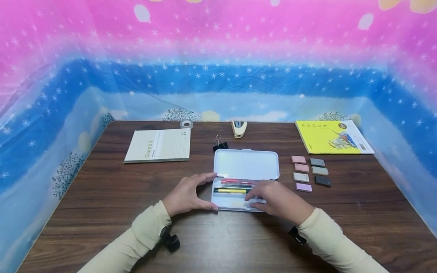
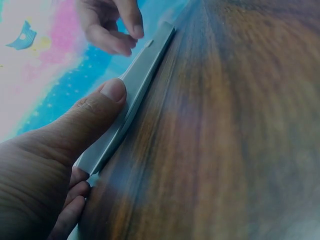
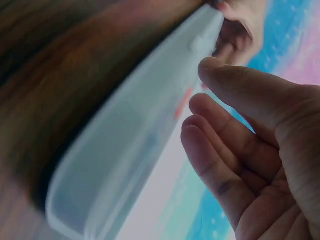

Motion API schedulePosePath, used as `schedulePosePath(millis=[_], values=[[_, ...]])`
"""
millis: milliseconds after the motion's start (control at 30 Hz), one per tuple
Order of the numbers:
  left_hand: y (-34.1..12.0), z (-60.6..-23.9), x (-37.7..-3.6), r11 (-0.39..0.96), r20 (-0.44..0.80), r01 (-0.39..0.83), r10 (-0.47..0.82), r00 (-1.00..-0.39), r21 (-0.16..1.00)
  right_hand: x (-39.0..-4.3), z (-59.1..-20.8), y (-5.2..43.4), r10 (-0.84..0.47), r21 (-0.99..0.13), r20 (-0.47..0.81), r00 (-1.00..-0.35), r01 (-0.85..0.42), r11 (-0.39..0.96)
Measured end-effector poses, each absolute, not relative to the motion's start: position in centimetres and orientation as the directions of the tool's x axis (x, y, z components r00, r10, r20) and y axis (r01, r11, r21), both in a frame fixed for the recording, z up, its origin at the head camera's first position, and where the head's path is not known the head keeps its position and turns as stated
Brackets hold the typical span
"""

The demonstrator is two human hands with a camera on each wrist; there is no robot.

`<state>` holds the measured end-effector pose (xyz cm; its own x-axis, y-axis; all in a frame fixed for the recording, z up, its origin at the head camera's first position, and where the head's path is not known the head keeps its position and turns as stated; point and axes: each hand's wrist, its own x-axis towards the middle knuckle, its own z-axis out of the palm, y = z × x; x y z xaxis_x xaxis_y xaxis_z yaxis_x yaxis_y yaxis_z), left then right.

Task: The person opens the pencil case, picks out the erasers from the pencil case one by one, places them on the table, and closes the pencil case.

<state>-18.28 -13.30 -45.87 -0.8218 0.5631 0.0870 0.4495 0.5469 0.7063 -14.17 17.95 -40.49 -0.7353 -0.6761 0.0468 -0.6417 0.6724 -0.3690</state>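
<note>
A white pencil case (image 1: 246,163) stands with its lid raised in the middle of the table. My left hand (image 1: 186,193) holds its left end, with the thumb (image 2: 114,91) against the front wall and the fingers around the end. Over the right part of the case hovers my right hand (image 1: 281,201), its fingers loosely bent and nothing between them in the right wrist view. A red pen (image 1: 230,181) and a yellow-black pencil (image 1: 233,191) lie in the rear section. Near the right fingertips, a whitish eraser (image 1: 238,204) lies in the front section.
Several erasers, including a purple one (image 1: 304,187) and a black one (image 1: 322,181), lie right of the case. A yellow book (image 1: 317,138) is behind them. At the back are a notebook (image 1: 164,146), tape roll (image 1: 186,124), binder clip (image 1: 220,146) and stapler (image 1: 239,129).
</note>
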Motion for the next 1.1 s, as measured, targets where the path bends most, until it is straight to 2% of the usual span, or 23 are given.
schedulePosePath(millis=[200, 800, 1000, 1100], values=[[-13.2, -45.9, -18.3, 0.545, 0.065, 0.435, 0.569, -0.820, 0.716, -14.7, -41.0, 16.8, -0.708, -0.376, 0.043, -0.705, -0.668, 0.642], [-13.3, -45.5, -18.4, 0.545, 0.065, 0.437, 0.571, -0.818, 0.715, -15.4, -41.2, 16.4, -0.731, -0.349, 0.025, -0.681, -0.692, 0.632], [-13.4, -45.5, -18.4, 0.549, 0.071, 0.438, 0.564, -0.823, 0.712, -15.6, -40.8, 15.9, -0.725, -0.371, -0.032, -0.688, -0.665, 0.648], [-13.4, -45.6, -18.3, 0.552, 0.083, 0.451, 0.565, -0.821, 0.701, -15.7, -40.6, 16.7, -0.712, -0.387, -0.011, -0.702, -0.654, 0.650]])
